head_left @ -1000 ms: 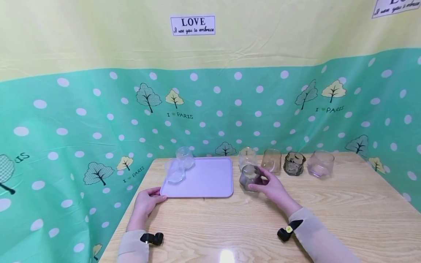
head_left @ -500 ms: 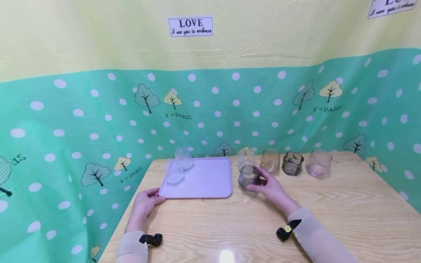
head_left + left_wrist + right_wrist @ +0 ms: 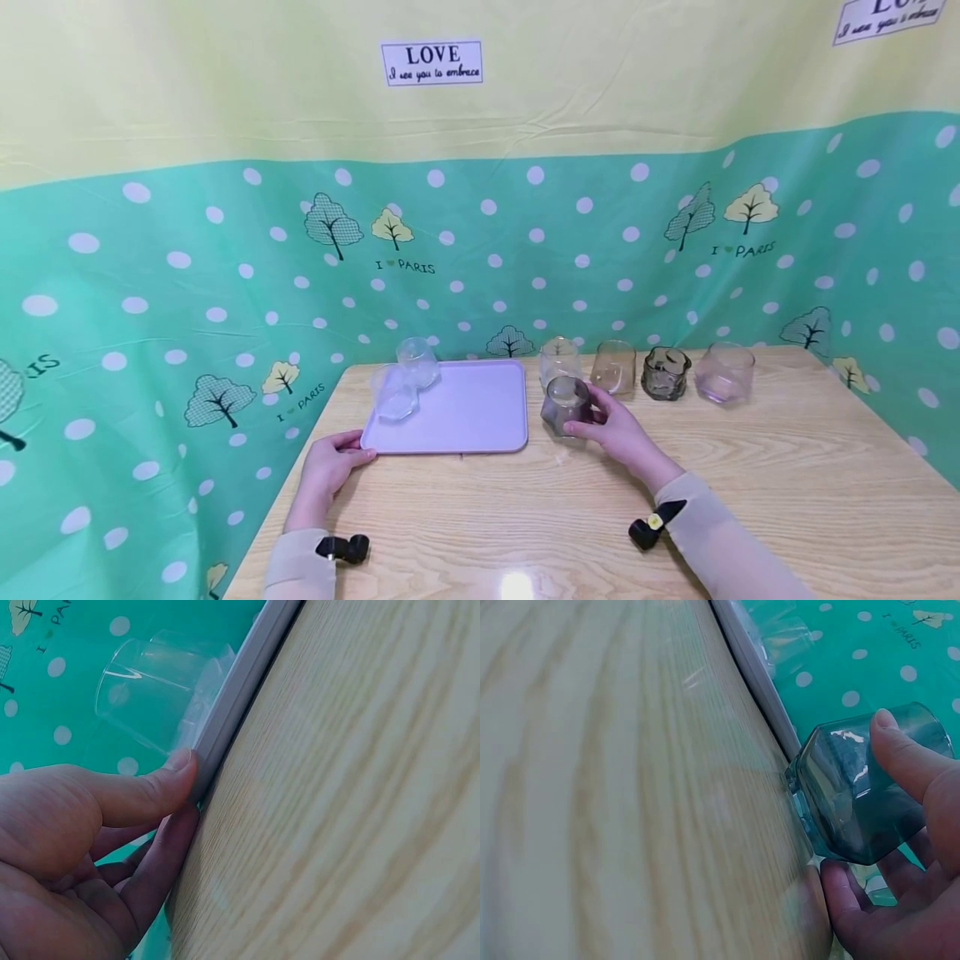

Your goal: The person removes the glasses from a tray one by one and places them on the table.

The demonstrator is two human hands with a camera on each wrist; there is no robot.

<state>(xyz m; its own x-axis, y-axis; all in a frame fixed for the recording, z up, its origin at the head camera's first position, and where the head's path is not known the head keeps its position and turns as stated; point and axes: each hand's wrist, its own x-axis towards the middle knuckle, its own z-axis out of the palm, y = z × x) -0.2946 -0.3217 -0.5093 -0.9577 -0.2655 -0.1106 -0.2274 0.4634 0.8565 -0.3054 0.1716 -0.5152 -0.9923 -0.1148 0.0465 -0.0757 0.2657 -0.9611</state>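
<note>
My left hand pinches the front left corner of a lilac tray. In the left wrist view its thumb lies on the tray's rim, the other fingers at the edge below. Two clear glasses, a nearer one and a farther one, stand on the tray's left part. To the tray's right, my right hand grips a smoky grey faceted glass from its right side. The right wrist view shows the thumb along the glass wall and its thick base close by the tabletop.
Behind the grey glass, a row runs rightward along the back: a clear glass, an amber glass, a dark wavy glass and a pinkish glass. A green and yellow printed curtain hangs behind the wooden table.
The head view has shifted slightly, so everything sits a little farther left in it. Both hands keep their holds, and the tray and glasses stay in place.
</note>
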